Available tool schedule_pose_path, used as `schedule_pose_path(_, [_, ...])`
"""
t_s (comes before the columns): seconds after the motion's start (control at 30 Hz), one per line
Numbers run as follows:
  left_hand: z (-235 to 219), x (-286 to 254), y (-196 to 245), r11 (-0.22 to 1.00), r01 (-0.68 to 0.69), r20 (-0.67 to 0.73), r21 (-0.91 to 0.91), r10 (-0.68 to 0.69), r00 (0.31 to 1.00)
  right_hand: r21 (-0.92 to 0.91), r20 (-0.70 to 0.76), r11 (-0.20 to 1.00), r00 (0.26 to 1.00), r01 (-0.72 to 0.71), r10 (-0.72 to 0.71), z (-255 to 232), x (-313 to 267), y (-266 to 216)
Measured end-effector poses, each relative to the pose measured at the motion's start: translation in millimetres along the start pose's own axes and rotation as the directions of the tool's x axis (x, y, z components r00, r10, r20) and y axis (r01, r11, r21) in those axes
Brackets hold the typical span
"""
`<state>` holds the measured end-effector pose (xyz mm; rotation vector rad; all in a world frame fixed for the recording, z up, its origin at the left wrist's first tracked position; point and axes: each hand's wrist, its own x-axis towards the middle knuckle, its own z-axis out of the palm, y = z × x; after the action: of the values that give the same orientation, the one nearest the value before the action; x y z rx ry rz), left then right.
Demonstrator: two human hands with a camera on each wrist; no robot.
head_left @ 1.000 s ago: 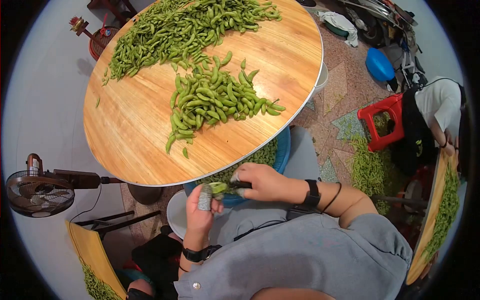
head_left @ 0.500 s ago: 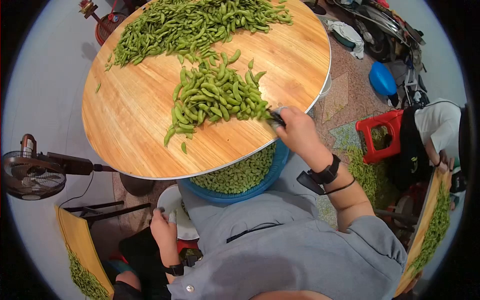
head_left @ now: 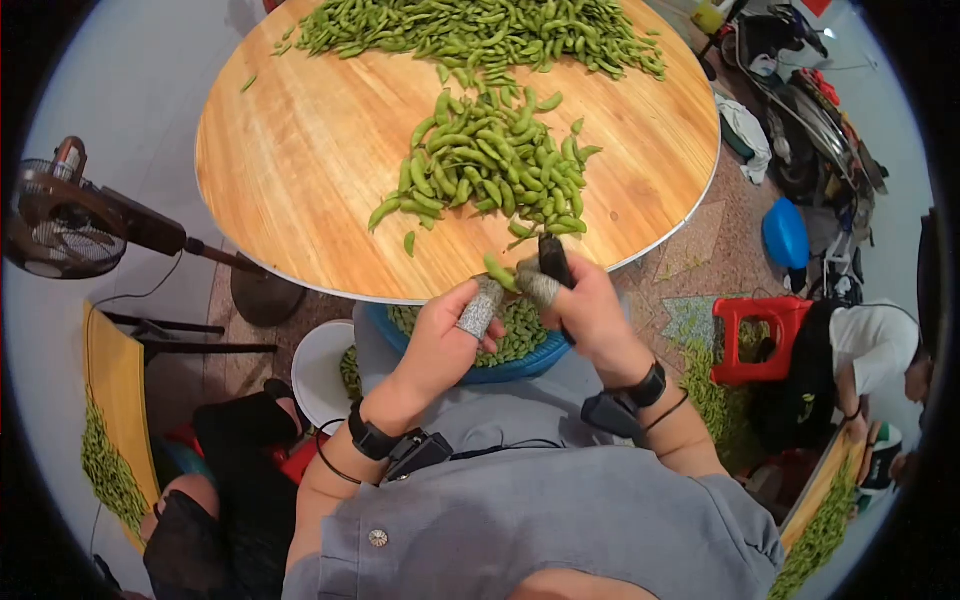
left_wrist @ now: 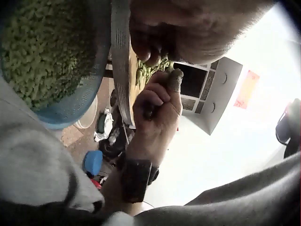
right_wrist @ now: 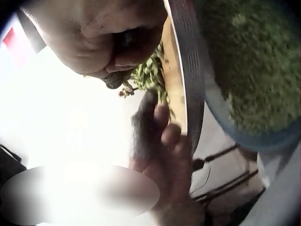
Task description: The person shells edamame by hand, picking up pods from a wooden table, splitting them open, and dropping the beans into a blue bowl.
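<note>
Over the near table edge, both hands meet at a green edamame pod (head_left: 497, 270). The left hand (head_left: 445, 335) pinches it, its thumb wrapped in grey tape. Against the pod's other end lies the taped thumb of the right hand (head_left: 598, 320). That hand also grips a black-handled tool (head_left: 553, 258), whose working end cannot be made out. A small heap of pods (head_left: 485, 160) lies on the round wooden table (head_left: 300, 190) just beyond the hands. Below them, a blue basin (head_left: 500, 374) of shelled beans sits at the lap, partly hidden by the hands.
A larger pile of pods (head_left: 480, 35) covers the table's far side. A white bucket (head_left: 315, 375) stands left of the basin, and a fan (head_left: 70, 215) farther left. To the right are a red stool (head_left: 722, 350) and a seated person (head_left: 875, 345).
The right hand has come back from the heap's right edge to the left hand, with a pod now between them. The left hand has risen from beside the white bucket.
</note>
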<state>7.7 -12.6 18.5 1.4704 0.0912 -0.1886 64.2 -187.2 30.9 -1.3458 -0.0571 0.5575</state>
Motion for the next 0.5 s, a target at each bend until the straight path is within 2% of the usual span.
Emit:
schedule_pose_path(0.03, [-0.3, 1.9, -7.7, 0.981, 0.043, 0.087, -0.188, -0.027, 0.996, 0.055, 0.040, 0.998, 0.999, -0.012, 0.009, 2.4, -4.6, 5.1])
schedule_pose_path(0.1, [-0.3, 1.4, -16.5, 0.990, 0.011, 0.062, -0.143, -0.003, 0.998, 0.112, 0.076, 0.993, 0.997, -0.030, 0.022, 2.3, -8.8, 15.4])
schedule_pose_path(0.17, [1.2, -1.8, -19.8, 0.996, -0.013, 0.047, -0.093, 0.018, 0.999, -0.042, 0.029, 0.998, 0.999, -0.036, 0.037, 0.4, -10.9, 25.8])
schedule_pose_path(0.2, [1.9, -4.4, -18.5, 0.992, 0.005, 0.002, -0.127, -0.005, 1.000, -0.037, 0.025, 0.999, 0.999, -0.039, 0.040, 1.1, -12.5, 28.6])
schedule_pose_path(0.23, [2.3, -6.6, -15.9, 0.987, 0.021, -0.043, -0.160, -0.028, 0.999, -0.208, -0.003, 0.964, 0.985, 0.166, -0.171, 2.3, -13.8, 30.9])
schedule_pose_path(0.27, [2.3, -8.6, -10.5, 0.987, 0.024, -0.041, -0.156, -0.030, 0.999, -0.375, 0.007, 0.858, 0.926, 0.351, -0.376, 3.0, -14.4, 32.2])
schedule_pose_path(0.3, [2.2, -10.7, -3.5, 0.988, 0.032, -0.070, -0.152, -0.043, 0.997, -0.372, 0.004, 0.859, 0.926, 0.351, -0.376, 3.2, -15.9, 29.5])
schedule_pose_path(0.37, [2.6, -12.2, -6.3, 0.988, 0.046, -0.097, -0.146, -0.060, 0.993, -0.501, 0.055, 0.814, 0.949, 0.295, -0.310, 2.9, -19.2, 20.4])
schedule_pose_path(0.43, [4.8, -13.0, -18.0, 0.976, -0.143, -0.056, 0.163, 0.154, 0.987, -0.446, 0.068, 0.854, 0.962, 0.267, -0.265, 4.0, -12.2, 22.1])
schedule_pose_path(0.47, [4.3, -14.7, -19.0, 0.977, -0.139, -0.053, 0.165, 0.149, 0.987, -0.393, 0.087, 0.888, 0.970, 0.241, -0.225, 3.9, -8.3, 22.2])
schedule_pose_path(0.5, [5.4, -16.7, -9.8, 0.993, -0.038, -0.042, 0.110, 0.043, 0.998, -0.389, 0.084, 0.890, 0.971, 0.238, -0.222, 2.5, -5.1, 21.2])
